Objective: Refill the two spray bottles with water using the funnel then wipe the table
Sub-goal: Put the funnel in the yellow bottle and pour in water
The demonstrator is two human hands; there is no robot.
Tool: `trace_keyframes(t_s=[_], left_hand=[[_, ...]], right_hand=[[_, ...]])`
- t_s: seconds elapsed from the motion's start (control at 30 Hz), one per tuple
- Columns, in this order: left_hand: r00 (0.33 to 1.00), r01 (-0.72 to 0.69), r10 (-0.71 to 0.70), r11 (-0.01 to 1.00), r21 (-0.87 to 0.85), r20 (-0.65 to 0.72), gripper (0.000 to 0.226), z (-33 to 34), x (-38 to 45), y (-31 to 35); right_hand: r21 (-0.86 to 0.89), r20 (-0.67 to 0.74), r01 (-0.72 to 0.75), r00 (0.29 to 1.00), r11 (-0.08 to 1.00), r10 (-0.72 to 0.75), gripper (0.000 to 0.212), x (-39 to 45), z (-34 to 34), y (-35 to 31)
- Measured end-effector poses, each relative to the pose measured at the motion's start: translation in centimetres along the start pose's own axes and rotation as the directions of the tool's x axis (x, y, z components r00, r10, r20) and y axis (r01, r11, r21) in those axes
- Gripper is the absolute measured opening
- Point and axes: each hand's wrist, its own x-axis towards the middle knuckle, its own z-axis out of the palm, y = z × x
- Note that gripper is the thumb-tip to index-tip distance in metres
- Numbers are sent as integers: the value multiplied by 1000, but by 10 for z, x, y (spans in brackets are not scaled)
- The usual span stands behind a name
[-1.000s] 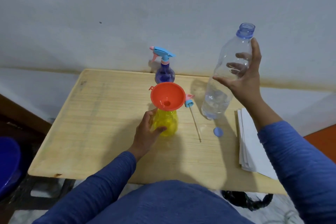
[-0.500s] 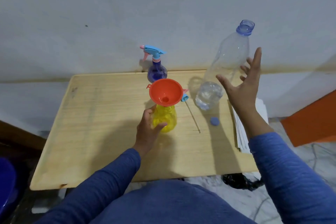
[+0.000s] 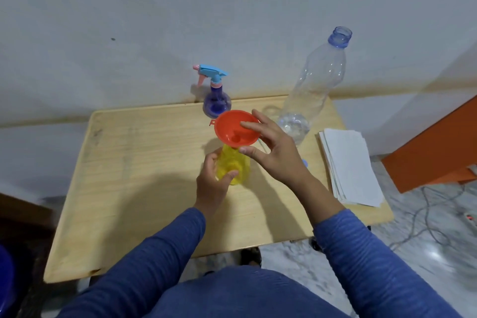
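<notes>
A yellow spray bottle (image 3: 233, 165) stands mid-table with an orange funnel (image 3: 233, 128) seated in its open neck. My left hand (image 3: 213, 181) wraps around the bottle's body. My right hand (image 3: 273, 152) pinches the funnel's right rim between thumb and fingers. A purple spray bottle (image 3: 216, 103) with a blue and pink trigger head stands behind at the table's back edge. A tall clear water bottle (image 3: 312, 90), uncapped and nearly empty, stands upright at the back right. Its blue cap (image 3: 305, 162) peeks out beside my right hand.
The wooden table (image 3: 134, 168) sits against a white wall. A stack of white paper sheets (image 3: 348, 165) lies on its right edge. An orange object (image 3: 433, 152) and cables are on the floor at right. Something dark blue sits at the lower left.
My right hand set the water bottle down on the table, let go of it, and moved left to take the funnel's rim. My left hand stayed on the yellow bottle.
</notes>
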Motion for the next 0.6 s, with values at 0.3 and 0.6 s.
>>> trace_keyframes(t_s=[0.3, 0.6], left_hand=[[999, -35, 35, 999, -7, 26, 59, -1, 3, -10], [1000, 3, -3, 1000, -2, 10, 61, 0, 3, -7]], right_hand=[[-56, -140, 45, 989, 997, -52, 8, 6, 0, -7], [80, -152, 40, 988, 996, -28, 3, 53, -9, -18]])
